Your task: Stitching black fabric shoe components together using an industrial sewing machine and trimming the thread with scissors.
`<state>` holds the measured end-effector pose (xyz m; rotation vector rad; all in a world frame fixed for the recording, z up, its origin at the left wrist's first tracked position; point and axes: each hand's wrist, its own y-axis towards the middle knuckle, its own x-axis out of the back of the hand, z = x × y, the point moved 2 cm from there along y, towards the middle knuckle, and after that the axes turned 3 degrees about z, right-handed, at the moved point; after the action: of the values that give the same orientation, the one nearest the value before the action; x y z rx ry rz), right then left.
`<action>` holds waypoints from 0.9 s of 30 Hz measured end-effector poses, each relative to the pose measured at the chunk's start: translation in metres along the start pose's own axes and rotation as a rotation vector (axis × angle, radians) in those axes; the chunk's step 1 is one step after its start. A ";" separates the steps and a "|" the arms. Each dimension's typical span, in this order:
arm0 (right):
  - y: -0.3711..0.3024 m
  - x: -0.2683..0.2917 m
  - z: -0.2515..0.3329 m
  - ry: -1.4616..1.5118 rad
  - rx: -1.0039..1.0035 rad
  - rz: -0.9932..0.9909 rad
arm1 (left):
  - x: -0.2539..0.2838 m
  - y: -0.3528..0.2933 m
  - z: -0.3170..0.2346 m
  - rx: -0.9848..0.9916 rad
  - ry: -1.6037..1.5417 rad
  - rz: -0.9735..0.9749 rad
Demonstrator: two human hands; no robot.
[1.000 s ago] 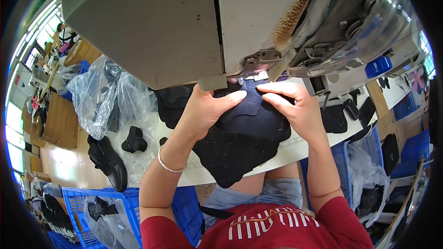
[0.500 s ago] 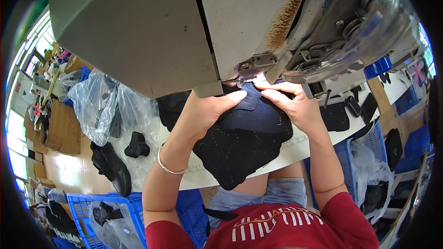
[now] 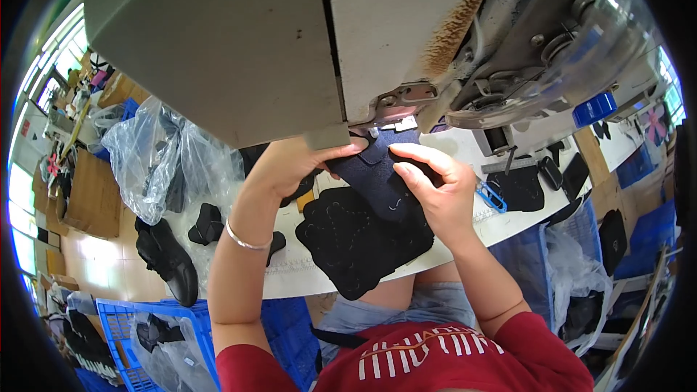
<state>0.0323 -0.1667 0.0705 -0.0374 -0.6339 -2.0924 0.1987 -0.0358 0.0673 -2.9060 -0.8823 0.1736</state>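
A dark navy fabric piece (image 3: 377,178) with a small stitched flap lies under the needle area of a sewing machine (image 3: 396,105). It joins or overlaps a black fabric part (image 3: 356,239) with pale thread marks, which hangs over the table's front edge. My left hand (image 3: 290,163), a bangle on its wrist, grips the navy fabric's left edge, thumb on top close to the needle. On the other side, my right hand (image 3: 443,185) is closed on the fabric with thumb and forefinger near each other. The machine head partly hides the left hand's fingers.
Blue thread snips (image 3: 491,196) lie right of my right hand, near a black fabric piece (image 3: 524,187). Clear plastic bags (image 3: 156,167) and a black shoe (image 3: 167,261) are at left. Blue crates (image 3: 160,319) stand below the white table (image 3: 290,279). A clear shield (image 3: 566,65) hangs at upper right.
The fabric has turned and shifted slightly left. Both hands have moved left, the right one also a little lower. The blue snips and a ruler edge now show beside the right hand.
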 end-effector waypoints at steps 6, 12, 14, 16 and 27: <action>-0.010 -0.008 -0.004 0.058 -0.042 -0.087 | 0.008 0.017 -0.013 -0.116 0.107 0.050; -0.007 -0.012 -0.001 0.032 -0.019 -0.130 | 0.017 0.019 -0.014 -0.281 0.010 0.116; -0.004 -0.012 -0.001 0.040 -0.025 -0.140 | 0.017 0.016 -0.019 -0.296 -0.031 0.137; -0.002 -0.012 -0.001 0.051 -0.030 -0.149 | 0.017 0.013 -0.022 -0.287 -0.169 0.156; -0.005 -0.009 -0.007 0.207 -0.160 -0.063 | 0.002 0.001 -0.010 -0.122 -0.126 0.017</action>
<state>0.0350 -0.1604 0.0601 0.1089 -0.3471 -2.1686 0.2024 -0.0366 0.0773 -3.0448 -0.9171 0.3180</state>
